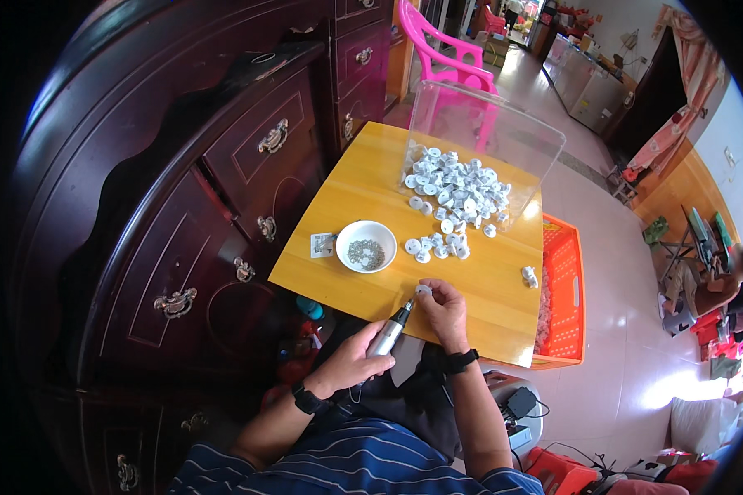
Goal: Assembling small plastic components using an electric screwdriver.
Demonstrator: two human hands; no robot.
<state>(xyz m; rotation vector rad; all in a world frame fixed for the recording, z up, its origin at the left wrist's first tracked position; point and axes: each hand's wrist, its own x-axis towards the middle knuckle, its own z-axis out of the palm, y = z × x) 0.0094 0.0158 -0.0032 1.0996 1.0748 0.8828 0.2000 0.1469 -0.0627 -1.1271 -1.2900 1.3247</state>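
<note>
My left hand (351,360) is wrapped round a silver and black pen-shaped electric screwdriver (387,337), its tip angled up and away from me. Just beyond that tip, the fingers of my right hand (445,315) pinch a small round white plastic part (423,290) over the near edge of the yellow wooden table (330,285). The tip is at or very close to the part; contact cannot be made out. To the left stands a white bowl (392,237) with many small metal screws (365,253). Similar white parts (458,186) lie heaped farther back, with several more (442,246) nearer me.
A clear plastic bin (545,140) lies tipped behind the heap. A small card (321,245) is beside the bowl. Dark wooden drawers (248,165) line the left. An orange crate (565,301) stands at the table's right, a pink chair (442,58) behind. A person (710,289) sits far right.
</note>
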